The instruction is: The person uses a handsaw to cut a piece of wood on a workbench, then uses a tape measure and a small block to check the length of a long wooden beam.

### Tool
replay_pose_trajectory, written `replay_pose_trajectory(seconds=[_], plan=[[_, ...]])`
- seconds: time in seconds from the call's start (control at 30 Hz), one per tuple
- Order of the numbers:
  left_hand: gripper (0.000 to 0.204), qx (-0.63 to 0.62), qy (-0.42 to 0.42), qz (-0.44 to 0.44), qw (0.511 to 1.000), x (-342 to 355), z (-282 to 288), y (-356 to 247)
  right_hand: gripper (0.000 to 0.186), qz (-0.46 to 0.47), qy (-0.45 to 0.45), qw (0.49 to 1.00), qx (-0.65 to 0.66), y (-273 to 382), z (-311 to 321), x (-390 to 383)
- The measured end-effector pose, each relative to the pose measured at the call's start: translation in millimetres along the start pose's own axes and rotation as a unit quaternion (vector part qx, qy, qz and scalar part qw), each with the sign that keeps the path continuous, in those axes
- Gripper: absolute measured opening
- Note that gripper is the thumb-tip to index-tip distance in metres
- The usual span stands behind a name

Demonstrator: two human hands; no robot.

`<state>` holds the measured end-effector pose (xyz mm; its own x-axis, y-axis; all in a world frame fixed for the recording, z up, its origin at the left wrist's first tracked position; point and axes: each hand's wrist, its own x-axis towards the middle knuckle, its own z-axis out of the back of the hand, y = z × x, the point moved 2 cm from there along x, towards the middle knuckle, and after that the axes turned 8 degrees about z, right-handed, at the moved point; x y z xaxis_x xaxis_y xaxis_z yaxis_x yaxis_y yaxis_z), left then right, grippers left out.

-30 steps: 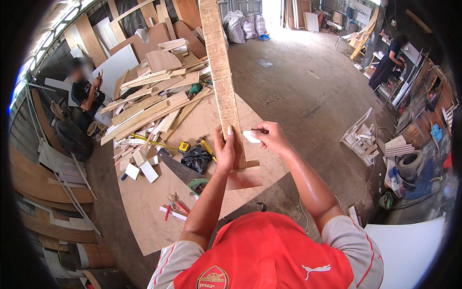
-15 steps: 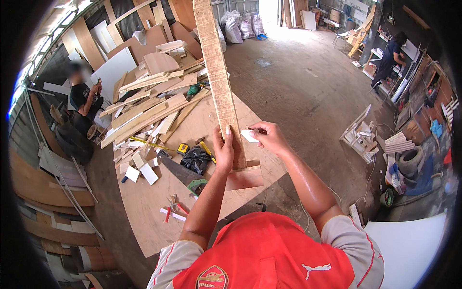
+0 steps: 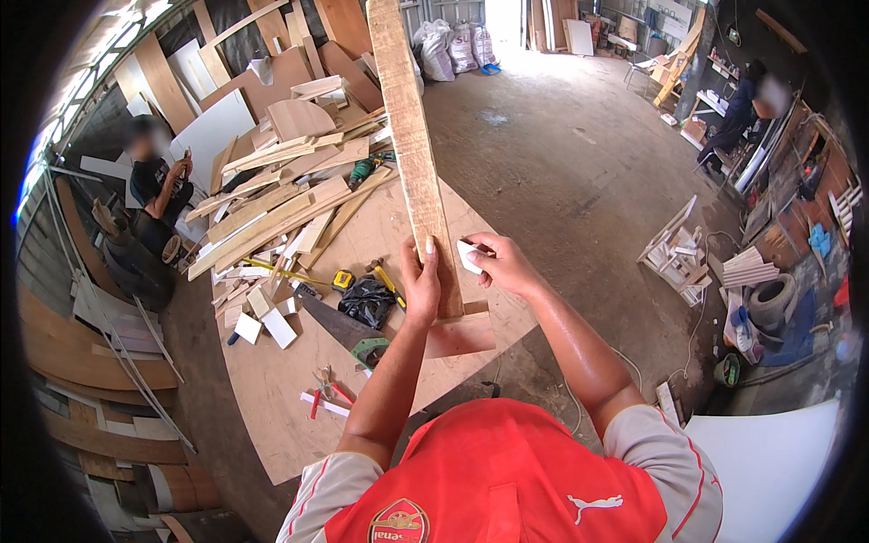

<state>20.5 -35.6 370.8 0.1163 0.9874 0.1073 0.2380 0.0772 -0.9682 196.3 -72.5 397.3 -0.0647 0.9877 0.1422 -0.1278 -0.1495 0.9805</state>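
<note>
A long rough wooden plank (image 3: 412,136) stretches away from me over the table. My left hand (image 3: 422,281) is closed around its near part, the thumb lying on its upper face. Under the plank's near end is a short wooden block (image 3: 460,335). Just right of the plank, my right hand (image 3: 503,263) pinches a small flat white piece (image 3: 469,257), its tilted face toward the plank's edge. Left of my left hand lie a black plastic bag (image 3: 368,301), a yellow-handled tool (image 3: 391,285), a yellow tape measure (image 3: 343,280) and a green-handled saw (image 3: 367,351).
Red-handled pliers (image 3: 337,391) lie on the plywood table (image 3: 272,398). Loose boards (image 3: 272,222) and a green power tool (image 3: 362,169) cover its far left. One person (image 3: 158,181) sits at the left; another (image 3: 735,113) stands far right. A wooden frame (image 3: 677,253) rests on the floor.
My right hand has turned the white piece more upright and shifted slightly toward me. My left hand and the plank hardly differ. The person at far right leans further over.
</note>
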Motion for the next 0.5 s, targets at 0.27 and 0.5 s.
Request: replay_pose_trajectory(seconds=[0.27, 0.5], plan=[[0.038, -0.053, 0.058, 0.039, 0.996, 7.6, 4.4, 17.2, 0.028, 0.009, -0.018, 0.998, 0.057, -15.4, 7.4, 2.7], [0.041, -0.159, 0.053, 0.077, 0.983, 13.1, 8.5, 30.1, 0.029, -0.025, -0.035, 0.992, 0.123, -16.4, 3.1, -3.9]])
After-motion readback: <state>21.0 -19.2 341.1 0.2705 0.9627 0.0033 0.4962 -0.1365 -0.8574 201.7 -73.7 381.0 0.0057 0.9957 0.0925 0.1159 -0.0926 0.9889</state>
